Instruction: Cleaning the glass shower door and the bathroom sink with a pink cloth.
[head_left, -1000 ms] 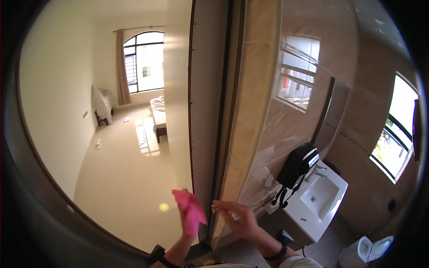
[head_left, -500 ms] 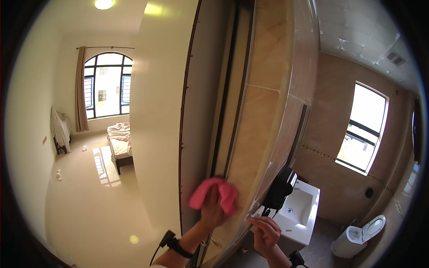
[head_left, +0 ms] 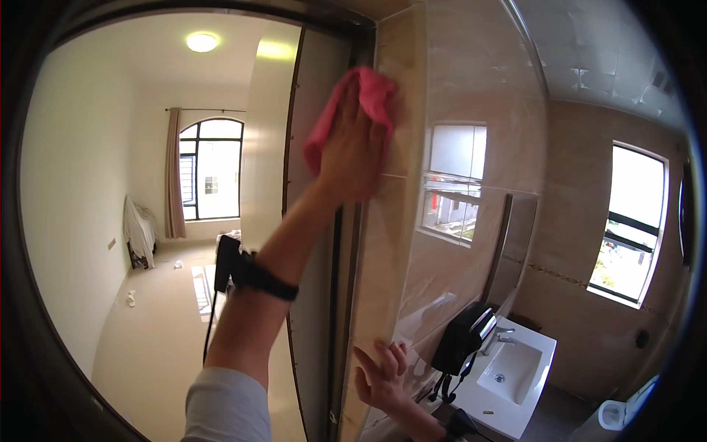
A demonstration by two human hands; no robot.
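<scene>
A pink cleaning cloth [head_left: 374, 88] lies high up against the dark door frame, where it meets the beige tiled wall edge [head_left: 387, 243]. My left hand [head_left: 353, 151] presses on the cloth with its fingers over it, and that arm stretches upward. Lower down, my right hand [head_left: 383, 376] is at the tiled edge with fingers apart and slightly bent. It holds nothing; whether its fingertips touch the tile I cannot tell. Each wrist wears a black strap [head_left: 269, 278] with a small device on it.
Beside my right hand a black hair dryer [head_left: 462, 339] hangs on the wall near a white washbasin [head_left: 541, 368]. A toilet [head_left: 613, 416] stands farther right. On the left, the pale door panel [head_left: 269, 147] borders a bedroom with a curtain [head_left: 175, 173] and arched window.
My left hand has carried the cloth far up the door frame. My right hand has shifted left to the tiled edge, and its fingers have spread. The view has tilted upward.
</scene>
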